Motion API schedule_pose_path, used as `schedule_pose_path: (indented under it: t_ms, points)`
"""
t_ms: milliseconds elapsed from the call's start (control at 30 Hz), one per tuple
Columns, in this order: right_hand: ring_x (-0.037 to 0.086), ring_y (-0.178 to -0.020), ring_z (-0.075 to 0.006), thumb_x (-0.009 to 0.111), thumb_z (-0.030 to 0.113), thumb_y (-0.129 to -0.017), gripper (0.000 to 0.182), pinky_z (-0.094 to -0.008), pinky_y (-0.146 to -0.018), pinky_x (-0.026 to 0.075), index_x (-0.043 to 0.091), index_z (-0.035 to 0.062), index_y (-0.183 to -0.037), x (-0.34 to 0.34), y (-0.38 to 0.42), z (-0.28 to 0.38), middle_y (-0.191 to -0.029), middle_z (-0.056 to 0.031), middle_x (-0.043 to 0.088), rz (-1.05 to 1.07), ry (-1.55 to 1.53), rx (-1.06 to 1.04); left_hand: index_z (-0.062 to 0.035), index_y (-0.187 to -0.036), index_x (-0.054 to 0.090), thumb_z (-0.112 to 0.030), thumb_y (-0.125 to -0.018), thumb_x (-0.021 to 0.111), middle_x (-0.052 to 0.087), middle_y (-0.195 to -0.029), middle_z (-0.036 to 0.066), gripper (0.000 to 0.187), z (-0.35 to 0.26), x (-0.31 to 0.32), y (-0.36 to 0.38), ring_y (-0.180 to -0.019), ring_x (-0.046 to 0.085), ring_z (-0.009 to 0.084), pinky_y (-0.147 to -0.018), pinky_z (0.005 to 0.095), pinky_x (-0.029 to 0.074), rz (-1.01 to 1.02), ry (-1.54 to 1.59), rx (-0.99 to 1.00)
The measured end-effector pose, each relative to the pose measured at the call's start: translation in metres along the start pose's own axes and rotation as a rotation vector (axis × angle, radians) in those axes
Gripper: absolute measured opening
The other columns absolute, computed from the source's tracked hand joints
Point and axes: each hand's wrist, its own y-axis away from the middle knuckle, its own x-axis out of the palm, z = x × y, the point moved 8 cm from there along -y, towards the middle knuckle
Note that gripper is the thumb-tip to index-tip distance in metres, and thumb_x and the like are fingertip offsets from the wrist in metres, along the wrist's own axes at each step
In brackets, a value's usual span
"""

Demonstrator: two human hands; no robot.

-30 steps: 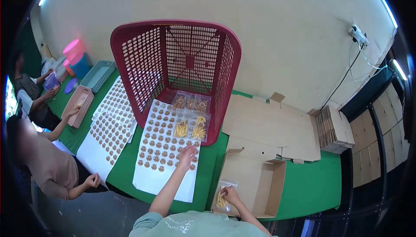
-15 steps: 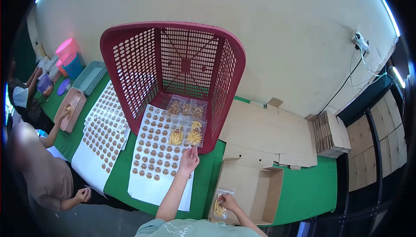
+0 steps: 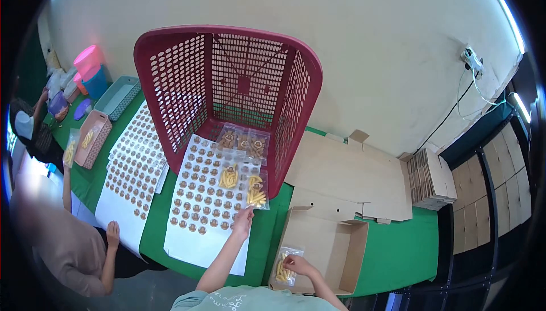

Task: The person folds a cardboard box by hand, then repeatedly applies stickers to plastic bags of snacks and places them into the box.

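My left hand [image 3: 243, 221] pinches the lower edge of a clear bag of yellow sticks [image 3: 257, 191] at the front of the red basket [image 3: 228, 31]. Beside it, another yellow-filled bag [image 3: 229, 176] rests on a white sheet of round brown stickers [image 3: 199, 197]. Bags with brown contents [image 3: 243, 142] lie behind these, inside the basket. At the lower right, my right hand [image 3: 297, 264] has its fingers closed on the top of a bag of yellow sticks [image 3: 284, 271] in an open cardboard box [image 3: 358, 254].
More sticker sheets [image 3: 133, 169] lie left of the basket. A co-worker [image 3: 74, 242] holds up a bag [image 3: 71, 147] near a pink tray [image 3: 94, 140]. Another person is at the far left. Flat cardboard [image 3: 347, 169] and stacked boxes [image 3: 429, 177] are on the right.
The bag at my left hand has slid toward me, away from its neighbour. My right hand has stayed nearly in place. The co-worker has raised a bag out of the pink tray area.
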Motion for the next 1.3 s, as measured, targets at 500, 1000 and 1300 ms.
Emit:
schedule_pose_path:
  t_ms: [500, 1000, 1300]
  points:
    - [0.057, -0.080, -0.0126, 0.054, 0.021, -0.085, 0.024, -0.0268, -0.070, 0.047, 0.053, 0.0018, -0.099, -0.100, 0.048, 0.152, -0.090, -0.0060, 0.060, -0.377, -1.135, -0.331, -0.0020, -0.106, 0.049, -0.011, -0.083, 0.054, 0.056, -0.102, 0.005, 0.025, -0.006, 0.069, 0.196, -0.095, 0.051, 0.0119, -0.086, 0.0262, 0.039, 0.408, -0.232, 0.028]
    - [0.056, -0.079, -0.0087, 0.060, 0.013, -0.080, 0.028, -0.0226, -0.068, 0.047, 0.051, -0.0013, -0.103, -0.088, 0.103, 0.175, -0.090, -0.0044, 0.058, -0.281, -0.891, -0.346, -0.0016, -0.126, 0.030, -0.014, -0.086, 0.051, 0.047, -0.115, 0.006, 0.047, -0.014, 0.122, 0.227, -0.102, 0.048, 0.0110, -0.087, 0.0250, 0.039, 0.488, -0.317, 0.235]
    - [0.055, -0.081, -0.0095, 0.056, 0.008, -0.082, 0.022, -0.0226, -0.069, 0.046, 0.050, -0.0012, -0.101, -0.086, 0.116, 0.166, -0.092, -0.0061, 0.057, -0.548, -0.993, -0.475, -0.0013, -0.118, 0.041, -0.017, -0.089, 0.047, 0.053, -0.105, 0.004, 0.034, -0.006, 0.139, 0.237, -0.094, 0.050, 0.0085, -0.081, 0.0221, 0.042, 0.483, -0.288, 0.232]
